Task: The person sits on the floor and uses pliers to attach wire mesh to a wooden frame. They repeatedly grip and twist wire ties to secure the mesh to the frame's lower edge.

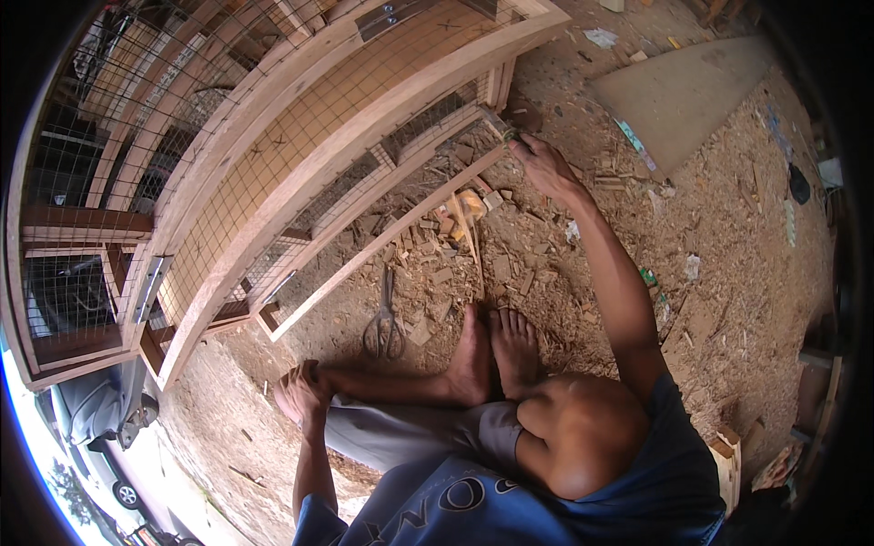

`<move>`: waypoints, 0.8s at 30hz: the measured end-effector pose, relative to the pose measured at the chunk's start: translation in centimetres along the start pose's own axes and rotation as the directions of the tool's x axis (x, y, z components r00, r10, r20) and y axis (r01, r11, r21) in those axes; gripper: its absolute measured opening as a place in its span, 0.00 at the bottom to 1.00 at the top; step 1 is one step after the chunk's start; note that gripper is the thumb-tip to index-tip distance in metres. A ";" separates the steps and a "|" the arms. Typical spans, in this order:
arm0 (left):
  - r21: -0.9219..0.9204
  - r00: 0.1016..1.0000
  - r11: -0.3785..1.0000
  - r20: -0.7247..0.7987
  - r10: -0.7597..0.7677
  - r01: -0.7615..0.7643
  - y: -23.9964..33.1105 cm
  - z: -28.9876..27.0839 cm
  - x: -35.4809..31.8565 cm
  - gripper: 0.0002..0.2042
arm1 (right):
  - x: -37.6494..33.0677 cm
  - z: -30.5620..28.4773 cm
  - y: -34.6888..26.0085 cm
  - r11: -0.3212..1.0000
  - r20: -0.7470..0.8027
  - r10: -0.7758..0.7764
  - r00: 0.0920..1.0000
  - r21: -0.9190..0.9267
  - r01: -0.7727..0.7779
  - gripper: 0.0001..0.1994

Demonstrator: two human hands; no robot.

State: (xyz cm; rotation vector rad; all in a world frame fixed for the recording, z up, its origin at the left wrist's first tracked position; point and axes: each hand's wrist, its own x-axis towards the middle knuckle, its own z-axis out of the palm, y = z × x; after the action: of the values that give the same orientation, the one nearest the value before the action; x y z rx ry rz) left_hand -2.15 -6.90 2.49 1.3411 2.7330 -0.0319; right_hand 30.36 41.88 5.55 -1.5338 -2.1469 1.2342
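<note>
My right hand (543, 168) reaches forward, its fingers wrapped round a short hand tool (507, 134). This tool has a dark handle and a flat, pale end; its exact kind is too small to make out. Its end meets the corner of a low wooden door frame (391, 238) on the large wood-and-wire-mesh cage (300, 196). Close to my body, my left hand (307, 393) is curled over my bent left knee, with no tool visible in it. A pair of scissors (384, 326) lies on the ground between the door frame and my left shin.
Wood offcuts (442, 275) and shavings litter the ground around my bare feet (492, 350). A thin wooden strip (474, 241) lies among them. A flat grey-brown board (683, 100) rests at the far right. Beyond the cage's near left corner are parked vehicles (114, 473).
</note>
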 end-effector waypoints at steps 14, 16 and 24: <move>-0.017 0.999 0.999 0.005 0.034 -0.034 -0.4 0.8 0.1 0.09 | 1.5 -0.8 -0.1 0.994 0.042 0.056 0.998 -0.093 -0.052 0.31; -0.061 0.999 0.997 0.038 -0.034 0.036 0.1 1.4 0.4 0.11 | 1.1 -0.5 -0.2 0.980 -0.010 0.005 1.000 -0.201 -0.007 0.31; -0.608 0.977 0.789 0.102 0.188 -0.088 7.0 6.4 4.6 0.11 | 2.3 -3.4 -4.0 0.986 0.223 0.092 0.970 -0.154 -0.059 0.24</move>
State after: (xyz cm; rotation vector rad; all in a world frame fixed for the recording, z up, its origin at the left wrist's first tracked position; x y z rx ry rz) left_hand 1.03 0.63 -4.13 1.2601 2.2044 0.6578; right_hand 28.73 45.15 9.94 -1.6147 -2.3921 1.3671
